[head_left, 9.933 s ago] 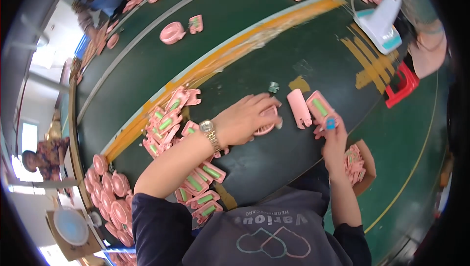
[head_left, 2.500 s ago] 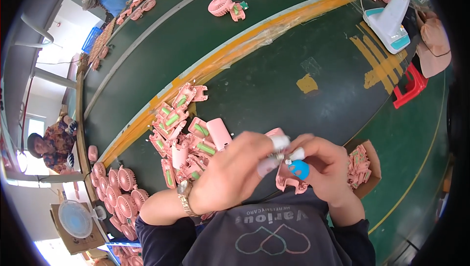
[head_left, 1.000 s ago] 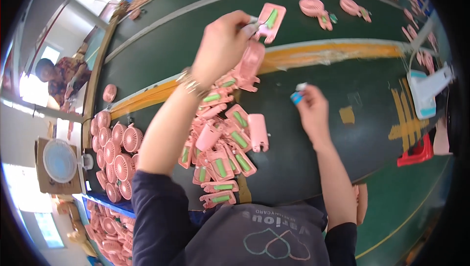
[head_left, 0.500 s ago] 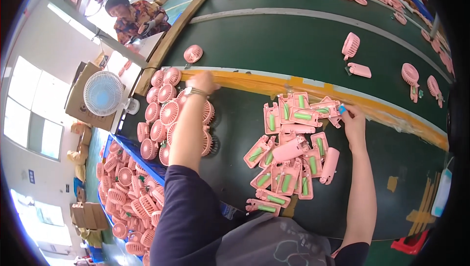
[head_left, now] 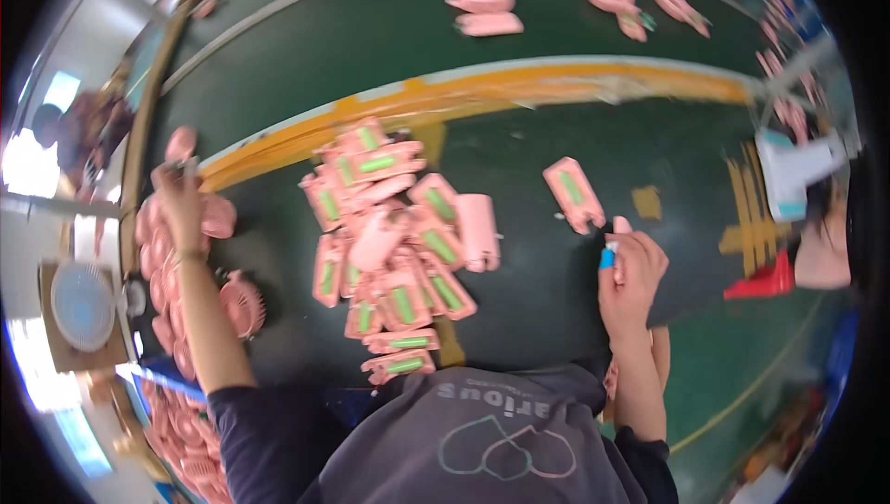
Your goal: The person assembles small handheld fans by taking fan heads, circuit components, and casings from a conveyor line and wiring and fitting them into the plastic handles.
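Note:
My left hand (head_left: 176,196) is at the far left, blurred, beside a cluster of pink round fan heads (head_left: 159,272). A pink fan head (head_left: 182,140) lies just beyond its fingers; whether they grip it is unclear. My right hand (head_left: 632,272), with a blue band round one finger, is closed at the table's right part. A small pink and dark piece shows at its fingertips, too blurred to name. Just left of it lies a pink handle shell (head_left: 573,194) with a green battery inside. A heap of similar shells (head_left: 400,295) fills the table's middle.
A yellow-taped ledge (head_left: 482,85) separates the table from a green conveyor (head_left: 352,50) carrying pink fan parts (head_left: 487,8). A blue bin of fan heads (head_left: 185,439) stands lower left, near a white desk fan (head_left: 83,305). A red object (head_left: 762,277) is at right.
The view has swung right. My right hand has come away from the heap and nearer to me. One shell now lies apart, right of the heap. My left hand stays near the fan heads.

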The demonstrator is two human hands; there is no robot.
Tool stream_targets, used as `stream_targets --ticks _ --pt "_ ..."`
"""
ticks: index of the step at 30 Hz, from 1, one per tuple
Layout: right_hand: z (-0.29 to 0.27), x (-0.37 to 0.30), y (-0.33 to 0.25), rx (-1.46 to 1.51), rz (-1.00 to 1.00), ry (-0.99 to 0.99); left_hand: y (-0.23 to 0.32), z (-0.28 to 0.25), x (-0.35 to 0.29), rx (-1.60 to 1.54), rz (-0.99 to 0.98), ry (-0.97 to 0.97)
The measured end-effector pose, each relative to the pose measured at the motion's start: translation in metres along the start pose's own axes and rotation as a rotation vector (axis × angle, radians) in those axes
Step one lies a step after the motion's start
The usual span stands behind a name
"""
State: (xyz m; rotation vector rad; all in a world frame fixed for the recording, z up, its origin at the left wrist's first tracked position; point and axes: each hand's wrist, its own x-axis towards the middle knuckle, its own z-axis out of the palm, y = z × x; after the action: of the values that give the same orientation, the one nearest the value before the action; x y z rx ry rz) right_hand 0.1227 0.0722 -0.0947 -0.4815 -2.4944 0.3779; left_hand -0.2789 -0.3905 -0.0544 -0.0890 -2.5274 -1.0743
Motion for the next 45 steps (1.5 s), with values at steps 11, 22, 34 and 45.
stream_targets --ticks 11,22,34,45 --pt "-0.062 -0.025 -0.035 1.133 0.429 0.007 0.303 0.056 -0.163 -0.721 0.468 -0.608" --pt "-0.100 -0.029 -0.051 1.144 0.511 -0.170 0.350 0.071 -0.242 -0.516 0.975 -1.095" --pt "-0.107 -0.004 -0.048 1.159 0.422 -0.340 0.338 0.082 -0.249 -0.625 0.985 -1.166" --pt "-0.101 -0.001 -0.051 1.079 0.405 -0.264 0.329 0.081 -0.243 -0.792 0.469 -1.511"
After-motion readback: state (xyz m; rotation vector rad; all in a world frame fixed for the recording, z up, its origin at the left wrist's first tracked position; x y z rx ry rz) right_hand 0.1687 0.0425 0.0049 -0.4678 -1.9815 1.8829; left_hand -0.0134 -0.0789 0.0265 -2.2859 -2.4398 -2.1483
